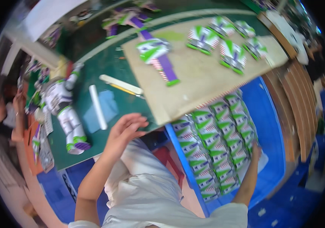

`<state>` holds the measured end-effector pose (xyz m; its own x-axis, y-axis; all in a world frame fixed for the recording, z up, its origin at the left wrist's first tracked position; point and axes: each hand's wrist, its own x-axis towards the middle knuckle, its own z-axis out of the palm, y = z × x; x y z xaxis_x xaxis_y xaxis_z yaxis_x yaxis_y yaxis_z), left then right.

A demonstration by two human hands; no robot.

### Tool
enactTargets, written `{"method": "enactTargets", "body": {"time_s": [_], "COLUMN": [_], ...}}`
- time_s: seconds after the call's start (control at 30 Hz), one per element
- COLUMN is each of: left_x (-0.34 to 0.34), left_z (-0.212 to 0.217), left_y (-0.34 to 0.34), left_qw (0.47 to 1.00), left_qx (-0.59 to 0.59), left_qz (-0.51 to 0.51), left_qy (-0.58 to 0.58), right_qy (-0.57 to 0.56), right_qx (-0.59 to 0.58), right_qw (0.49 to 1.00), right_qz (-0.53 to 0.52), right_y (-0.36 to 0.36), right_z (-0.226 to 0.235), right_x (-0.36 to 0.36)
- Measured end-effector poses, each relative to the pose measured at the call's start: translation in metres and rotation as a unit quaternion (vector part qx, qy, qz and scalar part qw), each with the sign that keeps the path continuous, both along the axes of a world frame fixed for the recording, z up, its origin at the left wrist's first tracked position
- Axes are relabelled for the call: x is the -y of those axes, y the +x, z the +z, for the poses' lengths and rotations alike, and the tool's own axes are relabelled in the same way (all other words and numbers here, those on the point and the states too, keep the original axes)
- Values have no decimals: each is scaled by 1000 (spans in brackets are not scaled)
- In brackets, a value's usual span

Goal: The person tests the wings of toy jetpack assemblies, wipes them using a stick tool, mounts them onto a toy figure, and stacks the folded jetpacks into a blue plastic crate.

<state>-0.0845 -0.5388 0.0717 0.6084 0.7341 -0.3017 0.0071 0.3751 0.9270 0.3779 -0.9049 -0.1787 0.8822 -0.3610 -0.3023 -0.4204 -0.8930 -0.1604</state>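
My left hand [128,127] hovers by the front edge of the green table, its fingers loosely stretched and nothing visible in them. Down in a blue bin [274,133] at the right, my right hand [257,150] reaches to the outer side of several packed rows of white, green and purple toy wing pieces [212,146]. It is small and blurred there, and its fingers cannot be made out. On the beige board [187,81] above the bin, more pieces of the same colours [204,39] lie spread out. One long piece with a purple arm [162,60] rests left of them.
A white and green toy space figure [64,108] lies on the table's left. Near it are a white strip [98,107], a light blue sheet [108,106] and a yellow-handled tool [124,88]. Brown slatted boards [299,110] stand right of the bin. Another person [12,114] is at far left.
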Motion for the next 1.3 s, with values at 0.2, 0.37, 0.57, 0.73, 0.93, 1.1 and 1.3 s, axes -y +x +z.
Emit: {"method": "enactTargets", "body": {"time_s": [0.2, 0.37, 0.57, 0.73, 0.93, 1.1, 1.3], "left_x": [-43, -99, -118, -73, -42, -46, -49], "left_z": [3, -22, -21, 51, 58, 44, 86], "left_y": [31, 110, 86, -36, -178, -231, -312], "left_qw": [988, 983, 992, 994, 998, 940, 920], "left_qx": [112, 62, -14, -13, -27, -101, -107], "left_qz": [95, 78, -4, -63, -61, 272, 287], "left_qy": [-40, -155, -127, -85, -1, 182, 246], "right_qy": [408, 391, 519, 606, 583, 602, 493], "right_qx": [271, 318, 74, 137, 55, 58, 55], "right_qw": [805, 583, 548, 602, 602, 533, 553], "right_qz": [335, 637, 652, 502, 543, 592, 669], "right_y": [-104, -239, -271, -237, -281, -393, -436], "right_z": [116, 228, 230, 225, 250, 288, 324], "right_x": [-151, -324, -379, -410, -437, -413, -419]}}
